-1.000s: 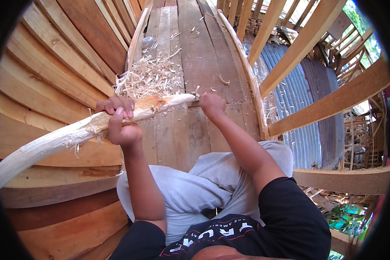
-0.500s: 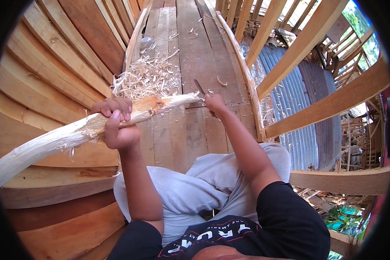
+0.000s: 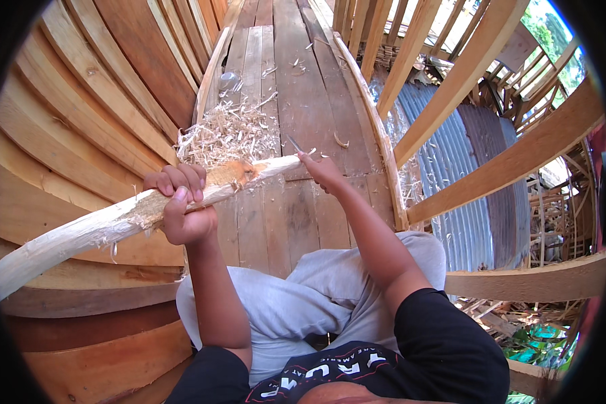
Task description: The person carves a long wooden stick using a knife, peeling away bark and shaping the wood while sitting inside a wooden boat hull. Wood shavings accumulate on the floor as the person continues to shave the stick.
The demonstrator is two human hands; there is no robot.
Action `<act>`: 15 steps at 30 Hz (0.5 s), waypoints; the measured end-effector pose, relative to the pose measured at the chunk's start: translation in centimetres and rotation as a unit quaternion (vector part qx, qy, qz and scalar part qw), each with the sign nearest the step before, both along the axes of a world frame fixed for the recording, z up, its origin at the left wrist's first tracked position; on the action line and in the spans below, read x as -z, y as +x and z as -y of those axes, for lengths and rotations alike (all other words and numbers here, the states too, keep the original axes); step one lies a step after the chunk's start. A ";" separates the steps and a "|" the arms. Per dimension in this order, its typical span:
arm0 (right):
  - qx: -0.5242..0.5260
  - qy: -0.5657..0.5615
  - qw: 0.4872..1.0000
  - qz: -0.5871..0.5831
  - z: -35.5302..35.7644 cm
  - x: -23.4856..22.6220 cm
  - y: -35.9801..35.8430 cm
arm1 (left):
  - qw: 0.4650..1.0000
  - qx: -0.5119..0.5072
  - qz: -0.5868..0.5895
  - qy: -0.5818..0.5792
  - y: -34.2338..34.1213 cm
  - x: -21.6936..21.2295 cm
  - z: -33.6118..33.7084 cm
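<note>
A long, pale, peeled wooden pole (image 3: 67, 239) slants from the left rim up to the middle, with an orange-brown knot near its whittled far end. My left hand (image 3: 184, 202) is wrapped round it, thumb on top, just left of the knot. Closed on a knife handle, my right hand (image 3: 322, 172) is at the pole's thin tip. The knife's narrow blade (image 3: 293, 144) points up and left beyond the tip; the handle is hidden in my fingers. Frayed fibres hang from the pole's underside near my left hand.
Wood shavings (image 3: 229, 135) are heaped on the plank floor (image 3: 303, 87) beyond the pole. A small clear container (image 3: 229, 81) stands behind them. Curved boards (image 3: 81, 155) rise on the left. Wooden ribs (image 3: 461, 71) stand on the right, with corrugated metal sheets (image 3: 444, 161) outside them.
My right hand and the knife have shifted slightly left and down, closer against the pole's tip. My left hand keeps its hold on the pole.
</note>
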State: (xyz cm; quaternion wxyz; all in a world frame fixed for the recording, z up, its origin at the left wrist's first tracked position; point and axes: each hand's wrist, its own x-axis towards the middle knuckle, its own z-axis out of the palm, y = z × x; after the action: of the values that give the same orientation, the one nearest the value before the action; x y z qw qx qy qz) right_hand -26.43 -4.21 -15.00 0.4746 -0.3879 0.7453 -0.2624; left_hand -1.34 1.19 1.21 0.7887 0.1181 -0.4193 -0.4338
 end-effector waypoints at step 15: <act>0.069 0.115 0.918 0.374 0.9 -0.3 -2.6 | 1.000 0.006 0.018 -0.012 1.8 -0.5 -0.2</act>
State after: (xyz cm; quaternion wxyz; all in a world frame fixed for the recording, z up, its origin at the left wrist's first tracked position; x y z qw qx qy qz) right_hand -29.05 -5.06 -14.66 0.7407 -0.1516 0.5632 -0.3334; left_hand 0.43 1.35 1.73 0.7796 0.1139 -0.4394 -0.4314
